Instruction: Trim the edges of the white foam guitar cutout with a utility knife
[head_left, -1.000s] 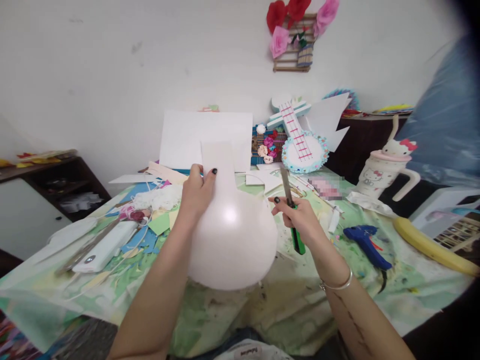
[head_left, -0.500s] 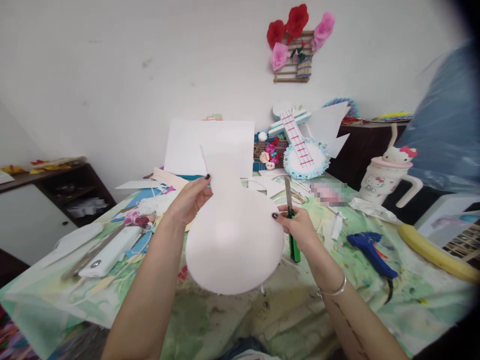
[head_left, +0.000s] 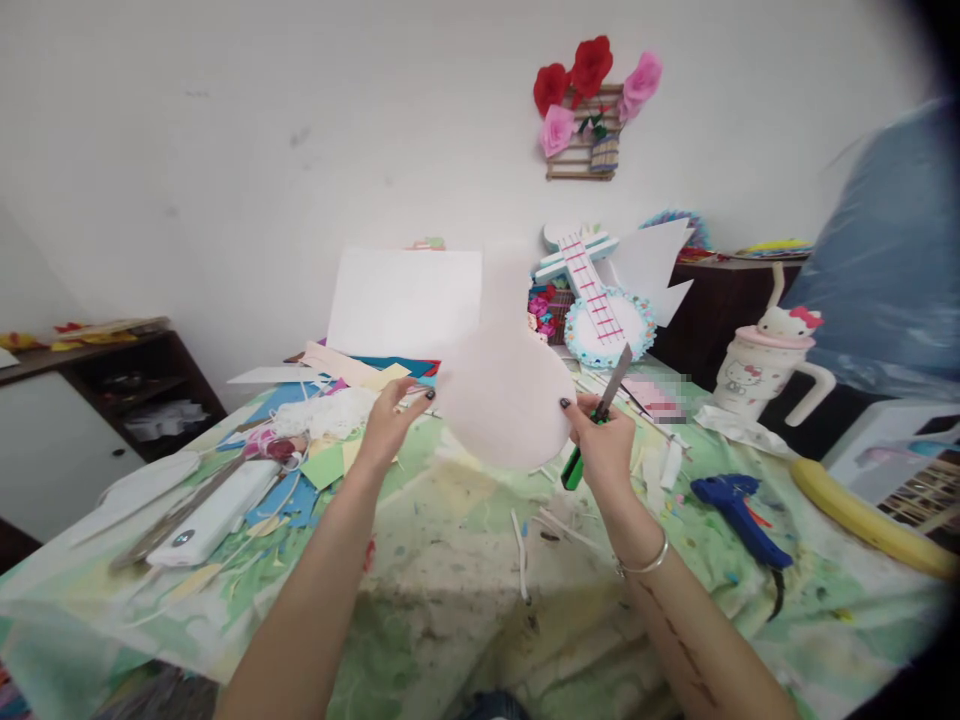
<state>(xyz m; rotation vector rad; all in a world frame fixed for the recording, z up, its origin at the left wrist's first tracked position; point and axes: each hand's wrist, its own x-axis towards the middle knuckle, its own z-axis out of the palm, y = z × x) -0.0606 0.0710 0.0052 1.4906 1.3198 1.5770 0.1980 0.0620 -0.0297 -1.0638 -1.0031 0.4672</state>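
A white banjo-shaped board cutout, with a round body and a straight neck, is held up above the table. My right hand pinches its right edge between thumb and fingers. The same hand also grips a green utility knife, its blade out and pointing up to the right. My left hand is beside the cutout's left edge, thumb and fingers apart, with a small gap seen between thumb and board. A finished toy banjo with pink strings and a blue beaded rim leans behind the cutout.
A blue glue gun, a banana and a white tumbler are at the right. Paper scraps, a white power strip and lace lie at the left. Behind stands a white board. Narrow offcuts lie in front.
The cutout has moved up, right and farther away, its face tilting. My left hand has come off the neck's base and shifted lower. The knife now slants up to the right.
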